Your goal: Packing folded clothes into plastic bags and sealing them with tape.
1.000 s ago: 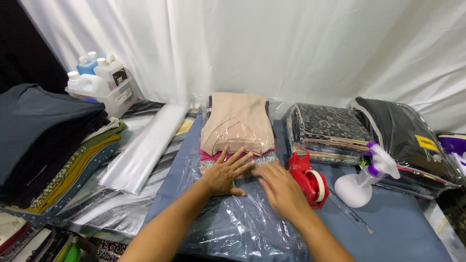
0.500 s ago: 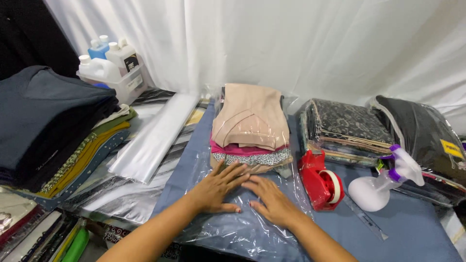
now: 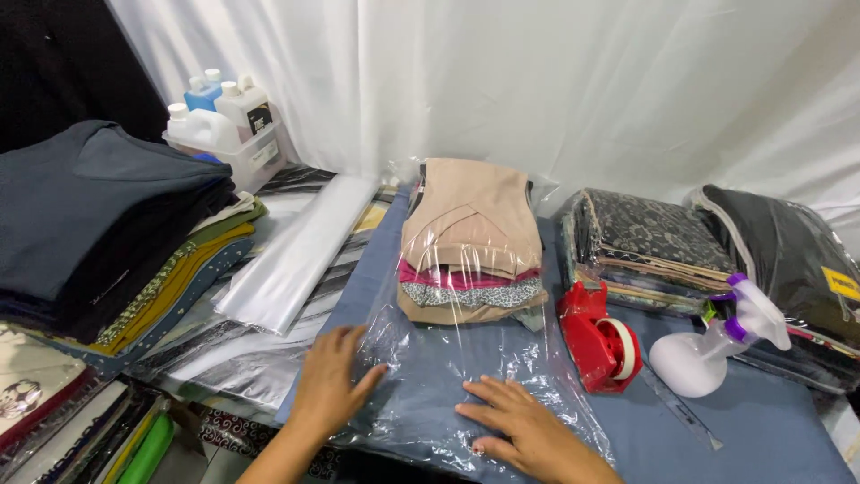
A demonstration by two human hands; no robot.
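Clear plastic bag (image 3: 466,376), mid-worktop toward the near edge, holds folded garments (image 3: 470,242) at its far end; empty open end lies flat. Step judged: smoothing the bag's slack; next calls for folding and sealing that end. Left hand (image 3: 330,381) and right hand (image 3: 520,428): grip released, palms down, fingers spread on plastic. Red tape dispenser (image 3: 602,345) just right.

Both hands press flat on a clear plastic bag (image 3: 466,394) holding folded clothes (image 3: 468,242): left hand (image 3: 330,381) at seven o'clock, right hand (image 3: 524,430) at five. A red tape dispenser (image 3: 598,339) sits at three.
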